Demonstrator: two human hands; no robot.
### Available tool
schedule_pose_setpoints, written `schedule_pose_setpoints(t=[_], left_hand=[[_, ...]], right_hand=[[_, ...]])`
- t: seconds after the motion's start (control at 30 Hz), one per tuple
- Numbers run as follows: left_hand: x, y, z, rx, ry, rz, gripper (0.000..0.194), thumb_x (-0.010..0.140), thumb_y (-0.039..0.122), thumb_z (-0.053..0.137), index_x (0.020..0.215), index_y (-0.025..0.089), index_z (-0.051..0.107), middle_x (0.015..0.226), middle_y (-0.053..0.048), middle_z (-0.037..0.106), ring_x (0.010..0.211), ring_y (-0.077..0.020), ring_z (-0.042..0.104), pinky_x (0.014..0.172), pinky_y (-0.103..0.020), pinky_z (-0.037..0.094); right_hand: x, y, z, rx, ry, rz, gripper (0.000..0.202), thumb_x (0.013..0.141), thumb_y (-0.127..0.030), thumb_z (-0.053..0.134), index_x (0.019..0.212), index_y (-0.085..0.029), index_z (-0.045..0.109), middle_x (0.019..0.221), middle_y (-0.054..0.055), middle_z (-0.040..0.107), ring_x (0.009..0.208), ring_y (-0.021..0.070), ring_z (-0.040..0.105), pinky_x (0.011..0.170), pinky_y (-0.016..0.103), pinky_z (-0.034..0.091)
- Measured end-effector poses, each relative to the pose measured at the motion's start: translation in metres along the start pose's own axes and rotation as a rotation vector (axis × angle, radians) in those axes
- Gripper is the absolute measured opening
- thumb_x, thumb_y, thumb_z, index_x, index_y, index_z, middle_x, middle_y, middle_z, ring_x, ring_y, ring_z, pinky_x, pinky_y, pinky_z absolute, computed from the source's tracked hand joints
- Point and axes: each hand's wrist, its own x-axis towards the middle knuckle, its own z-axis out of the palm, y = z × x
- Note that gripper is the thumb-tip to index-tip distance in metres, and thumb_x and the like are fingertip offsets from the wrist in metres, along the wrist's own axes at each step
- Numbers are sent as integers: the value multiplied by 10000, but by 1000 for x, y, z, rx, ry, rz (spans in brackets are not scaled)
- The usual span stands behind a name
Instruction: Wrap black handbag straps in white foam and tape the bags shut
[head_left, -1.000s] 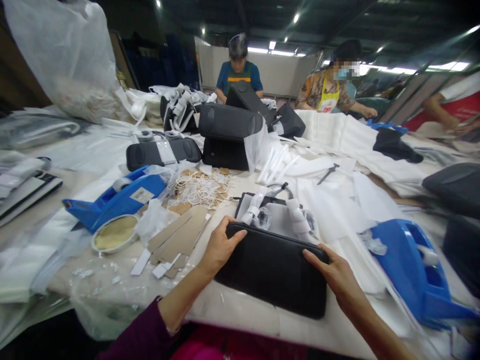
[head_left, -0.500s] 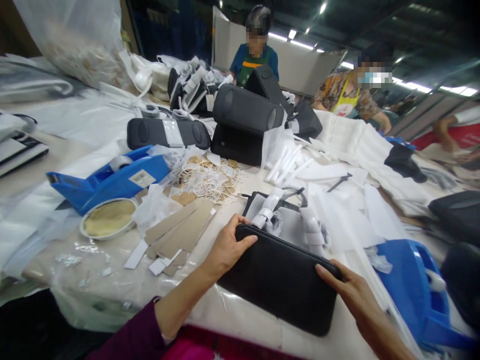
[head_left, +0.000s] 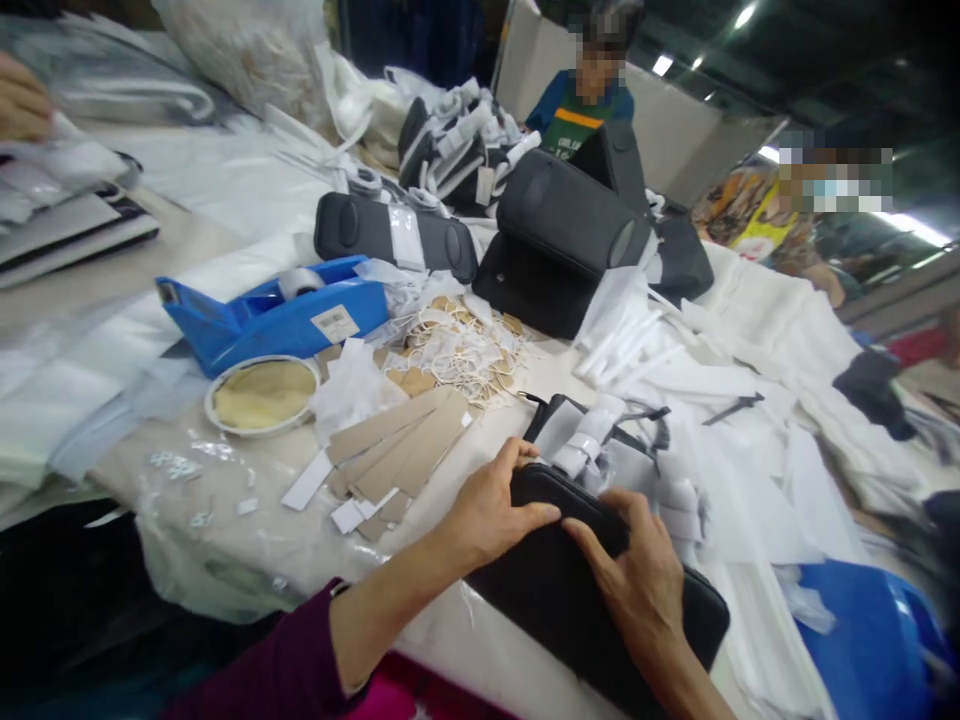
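Note:
A flat black bag (head_left: 540, 600) with a rounded edge lies tilted at the table's front, close to me. Gripping its upper left corner is my left hand (head_left: 495, 505), thumb on the near face and fingers behind the edge. My right hand (head_left: 637, 560) pinches the same top edge a little farther right, its thumb almost meeting the left thumb. Just behind the bag are grey-white panels and a strap bundle wrapped in white foam (head_left: 589, 440). The bag's lower side is partly covered by my right forearm.
Left stand a blue tape dispenser (head_left: 277, 318) and a round tin (head_left: 262, 395) with a yellowish pad. Cardboard strips (head_left: 405, 440) and a heap of strung tags (head_left: 472, 350) lie mid-table. Black bags (head_left: 574, 215) pile up behind. Another blue dispenser (head_left: 862, 630) is at right; co-workers (head_left: 589, 110) stand across.
My right hand has slid leftward along the bag's top edge, from its right corner to near my left hand. The view has turned right. Another person's hand now shows at far left.

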Motion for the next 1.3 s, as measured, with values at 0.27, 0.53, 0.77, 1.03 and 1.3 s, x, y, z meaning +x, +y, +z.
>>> schedule_pose_setpoints(t=[0.27, 0.53, 0.77, 1.03, 1.3], left_hand=[[-16, -19, -8, -627, 89, -334, 146, 815, 178, 497, 954, 187, 449, 871, -30, 621, 696, -109, 578, 640, -217, 430], [-11, -23, 0, -663, 45, -310, 348, 686, 54, 572, 989, 216, 514, 941, -11, 566, 638, -72, 539, 510, -157, 373], [-9, -10, -8, -407, -91, -218, 448, 714, 50, 495, 1098, 253, 603, 754, 23, 516, 563, -76, 461, 508, -168, 359], [0, -15, -18, -124, -143, 74, 327, 654, 17, 438, 875, 210, 582, 915, -11, 597, 861, -161, 552, 790, -252, 428], [-2, -21, -21, 213, -112, 112, 248, 616, -15, 384, 674, 205, 483, 767, -10, 561, 790, -172, 536, 699, -268, 386]], right_hand=[[-9, 11, 2, 232, 56, 73, 458, 741, -595, 667, 949, -207, 540, 875, 24, 560, 804, 219, 554, 764, 354, 442], [-11, 10, -1, 242, 21, 209, 475, 702, -605, 665, 920, -207, 523, 854, 27, 568, 766, 212, 560, 688, 316, 446], [-12, 13, -1, 257, 30, 238, 474, 684, -596, 677, 904, -205, 525, 849, 30, 574, 748, 211, 566, 670, 313, 444], [-12, 11, -4, 304, 19, 218, 447, 694, -566, 689, 900, -203, 528, 832, 25, 568, 747, 210, 568, 680, 315, 445], [-6, 11, 4, 205, -50, 123, 396, 765, -582, 634, 902, -216, 565, 838, 23, 587, 790, 224, 566, 733, 332, 429]])
